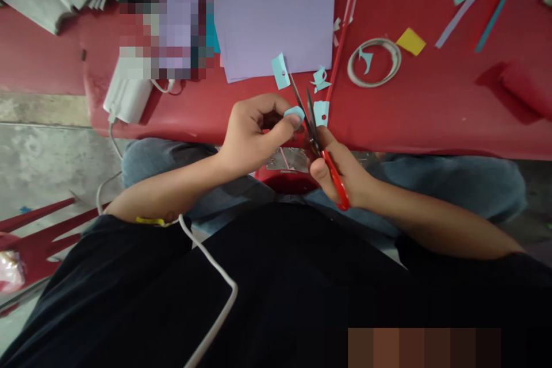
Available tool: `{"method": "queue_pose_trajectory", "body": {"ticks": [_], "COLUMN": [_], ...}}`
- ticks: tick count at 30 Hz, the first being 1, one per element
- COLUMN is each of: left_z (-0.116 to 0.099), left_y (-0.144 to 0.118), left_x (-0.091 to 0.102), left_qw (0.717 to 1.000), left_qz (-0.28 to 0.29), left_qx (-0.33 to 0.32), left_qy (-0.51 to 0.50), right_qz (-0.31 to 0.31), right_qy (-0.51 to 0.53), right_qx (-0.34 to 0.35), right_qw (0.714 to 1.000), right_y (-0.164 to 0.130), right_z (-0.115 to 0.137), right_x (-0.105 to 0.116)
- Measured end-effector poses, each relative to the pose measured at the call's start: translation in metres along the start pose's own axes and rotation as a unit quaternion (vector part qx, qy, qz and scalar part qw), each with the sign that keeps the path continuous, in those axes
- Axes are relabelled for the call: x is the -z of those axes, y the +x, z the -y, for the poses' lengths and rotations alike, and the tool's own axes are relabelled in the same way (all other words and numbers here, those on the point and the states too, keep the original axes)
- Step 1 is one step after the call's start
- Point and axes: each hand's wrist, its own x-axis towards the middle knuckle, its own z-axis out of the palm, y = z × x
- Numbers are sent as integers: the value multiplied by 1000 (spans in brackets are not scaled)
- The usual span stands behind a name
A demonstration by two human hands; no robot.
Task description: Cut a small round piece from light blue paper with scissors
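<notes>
The left hand (254, 135) pinches a small light-blue paper piece (295, 112) at the bench (431, 109) edge, the right hand (340, 169) gripping red-handled scissors (321, 149) with blades open beside it — cut blue scraps (319, 79) already lie nearby — trimming seemingly unfinished.

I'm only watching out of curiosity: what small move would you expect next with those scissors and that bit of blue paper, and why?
Probably closing the blades. The red-handled metal scissors in the right hand stand open, and the left hand pinches the small light-blue paper piece right beside them, so a snip through it seems likely.
</notes>
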Motion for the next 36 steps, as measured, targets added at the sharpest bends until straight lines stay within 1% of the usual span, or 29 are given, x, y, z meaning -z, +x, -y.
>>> {"method": "queue_pose_trajectory", "body": {"ticks": [3, 5, 9, 14, 16, 21, 27, 31, 36], "left_z": [3, 3, 0, -4, -4, -3, -4, -1, -2], "left_y": [-1, -2, -3, -3, -3, -3, -2, -2, -2], "left_x": [0, 0, 0, -2, -2, -1, -1, -2, -1], "left_qw": [1000, 1000, 1000, 1000, 1000, 999, 999, 998, 998], "left_qz": [-1, 1, 12, 20, 21, 34, 36, 36, 39], "left_qx": [-7, -7, -2, 0, -2, 0, -16, -8, 11], "left_qy": [-9, -14, -12, -14, -19, -15, -25, -41, -57], "right_qz": [4, 5, -8, -2, 3, 5, -5, -15, -13], "right_qy": [35, 39, 45, 27, 25, 40, 47, 40, 25], "right_qx": [-7, -10, 11, -20, -26, -5, -21, -17, -14], "right_qw": [999, 999, 999, 999, 999, 999, 999, 999, 1000], "right_y": [0, 0, 0, 0, 0, -1, -1, -2, -4], "right_z": [4, 6, 8, 11, 10, 7, 9, 3, 0], "right_x": [-2, -2, -3, -1, -1, -2, -3, -4, -3]}}
